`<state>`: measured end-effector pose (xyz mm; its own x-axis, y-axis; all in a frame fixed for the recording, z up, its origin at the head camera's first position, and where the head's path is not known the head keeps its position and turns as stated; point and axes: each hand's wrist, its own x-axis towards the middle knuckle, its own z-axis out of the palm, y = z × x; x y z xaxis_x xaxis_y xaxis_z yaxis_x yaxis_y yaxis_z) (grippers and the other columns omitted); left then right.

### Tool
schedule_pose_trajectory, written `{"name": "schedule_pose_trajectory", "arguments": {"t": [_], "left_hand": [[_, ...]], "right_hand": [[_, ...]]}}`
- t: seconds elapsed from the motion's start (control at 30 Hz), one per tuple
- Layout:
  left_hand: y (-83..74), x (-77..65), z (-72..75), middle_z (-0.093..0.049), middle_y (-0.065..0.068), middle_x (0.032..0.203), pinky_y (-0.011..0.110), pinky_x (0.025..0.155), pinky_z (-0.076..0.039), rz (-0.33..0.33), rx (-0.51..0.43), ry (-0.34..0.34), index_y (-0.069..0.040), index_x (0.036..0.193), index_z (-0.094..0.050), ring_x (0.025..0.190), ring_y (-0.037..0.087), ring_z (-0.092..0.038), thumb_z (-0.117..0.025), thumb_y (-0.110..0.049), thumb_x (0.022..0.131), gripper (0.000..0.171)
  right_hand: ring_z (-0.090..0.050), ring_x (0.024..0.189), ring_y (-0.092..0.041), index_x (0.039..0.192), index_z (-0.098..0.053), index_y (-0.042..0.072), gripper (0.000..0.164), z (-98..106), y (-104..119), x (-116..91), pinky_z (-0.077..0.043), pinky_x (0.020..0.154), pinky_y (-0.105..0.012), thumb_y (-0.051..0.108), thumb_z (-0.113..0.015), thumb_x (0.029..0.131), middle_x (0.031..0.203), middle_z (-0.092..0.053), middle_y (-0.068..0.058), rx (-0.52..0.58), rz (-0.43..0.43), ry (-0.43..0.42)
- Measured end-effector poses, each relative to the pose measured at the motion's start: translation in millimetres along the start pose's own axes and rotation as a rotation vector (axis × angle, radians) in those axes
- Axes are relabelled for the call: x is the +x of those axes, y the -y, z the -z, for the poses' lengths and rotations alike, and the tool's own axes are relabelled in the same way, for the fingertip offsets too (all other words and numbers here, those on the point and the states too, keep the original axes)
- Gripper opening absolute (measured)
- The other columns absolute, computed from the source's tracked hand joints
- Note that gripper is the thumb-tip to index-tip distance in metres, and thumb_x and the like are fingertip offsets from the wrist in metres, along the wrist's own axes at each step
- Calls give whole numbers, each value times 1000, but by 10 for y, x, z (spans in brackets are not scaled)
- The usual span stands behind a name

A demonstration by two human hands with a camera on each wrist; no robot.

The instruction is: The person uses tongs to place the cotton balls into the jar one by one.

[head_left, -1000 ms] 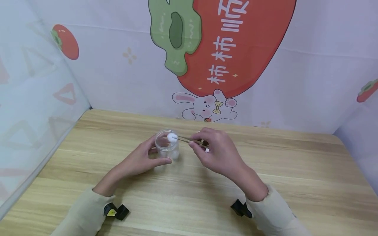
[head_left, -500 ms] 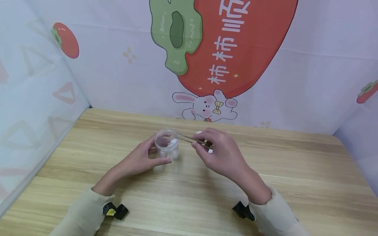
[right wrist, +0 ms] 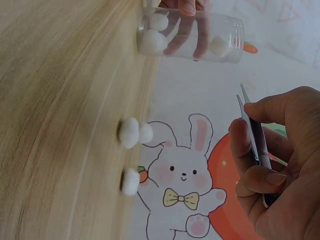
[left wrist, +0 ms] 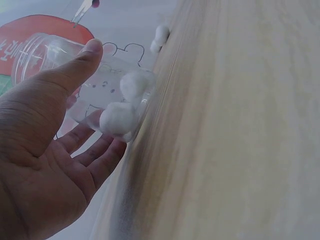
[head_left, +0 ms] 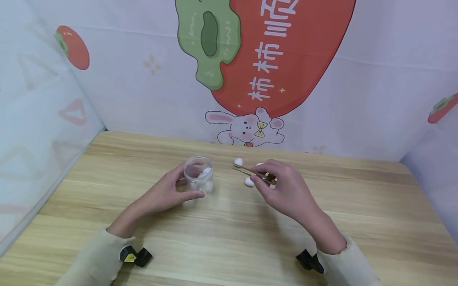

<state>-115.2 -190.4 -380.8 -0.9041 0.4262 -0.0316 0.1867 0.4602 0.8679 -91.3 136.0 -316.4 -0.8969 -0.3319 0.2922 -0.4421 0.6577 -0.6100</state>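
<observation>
My left hand (head_left: 161, 192) grips a clear jar (head_left: 191, 184), thumb on the near side and fingers round the far side; the jar has no lid on it. Two cotton balls (right wrist: 153, 42) lie at the bottom, and another cotton ball (right wrist: 220, 46) shows inside near the mouth in the right wrist view. In my right hand (head_left: 291, 192) a pair of metal tweezers (right wrist: 258, 140) is pinched, its tips apart with nothing between them. Those tips point left toward the jar, near a loose cotton ball (head_left: 237, 162) on the table.
A second cotton ball (head_left: 249, 182) lies under the tweezers, and a third white ball (head_left: 260, 164) is partly hidden behind my right hand. The wooden table (head_left: 222, 246) ends at a printed cloth backdrop (head_left: 150, 91) with a rabbit on it.
The cotton ball held in the tweezers over the jar mouth has been let go into the jar. My right hand then moved right with the tweezers, uncovering loose balls. My left hand stays on the jar.
</observation>
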Motion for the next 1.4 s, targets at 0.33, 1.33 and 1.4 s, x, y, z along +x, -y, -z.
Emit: {"name": "schedule_pose_trajectory", "arguments": {"t": [0.33,1.33,1.4], "left_hand": [[-2,-18,-4,-65,4,144,54,120,-50,-3,22,-2,-36,153,-45,139,30,-63,-88,-38,88,78],[6,4,-36,-63,-3,144,45,120,-51,-7,-29,15,-42,149,-47,141,24,-61,-88,-40,87,74],[4,-8,-28,-63,-3,144,45,120,-51,-4,-25,9,-43,148,-47,141,24,-61,-88,-39,87,74]], "right_hand": [[-61,71,-7,105,-82,12,14,16,-140,-106,-58,61,-26,14,-83,92,91,-75,2,-91,-30,21],[-62,77,-7,106,-83,14,12,18,-686,-432,-54,68,-23,15,-80,94,98,-80,0,-187,-144,70],[-62,78,-8,107,-83,14,13,-1,-680,-418,-53,69,-23,16,-79,94,98,-80,0,-183,-145,78]]}}
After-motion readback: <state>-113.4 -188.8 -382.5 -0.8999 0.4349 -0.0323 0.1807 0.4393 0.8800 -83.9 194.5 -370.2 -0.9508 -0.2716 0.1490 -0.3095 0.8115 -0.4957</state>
